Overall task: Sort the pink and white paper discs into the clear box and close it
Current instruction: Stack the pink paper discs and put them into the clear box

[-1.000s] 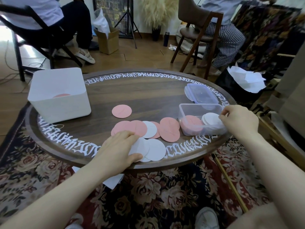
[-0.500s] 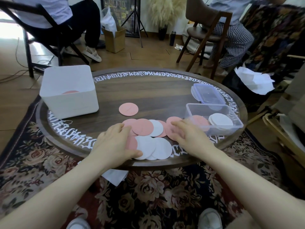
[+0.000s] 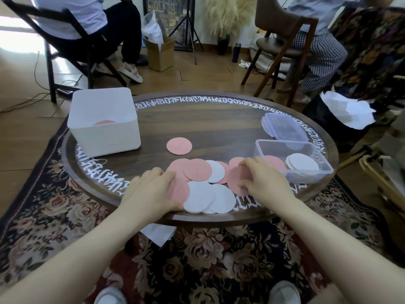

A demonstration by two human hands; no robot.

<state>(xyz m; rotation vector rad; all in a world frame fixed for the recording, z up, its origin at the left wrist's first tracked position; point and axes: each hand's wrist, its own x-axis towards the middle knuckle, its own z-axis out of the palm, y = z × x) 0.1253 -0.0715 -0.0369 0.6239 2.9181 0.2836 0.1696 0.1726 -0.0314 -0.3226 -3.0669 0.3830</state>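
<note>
— Since half a second ago, our right hand (image 3: 263,181) had barely shifted, fingers curled onto a pink disc (image 3: 237,183) beside the clear box (image 3: 293,163).

— And our left hand (image 3: 153,191) lay flat on the pile of discs (image 3: 203,183) at the table's (image 3: 197,123) near rim.

— Beyond, one lone pink disc (image 3: 179,145) sat on open wood; the lid (image 3: 283,127) and white bin (image 3: 104,121) flanked the far edges.
</note>
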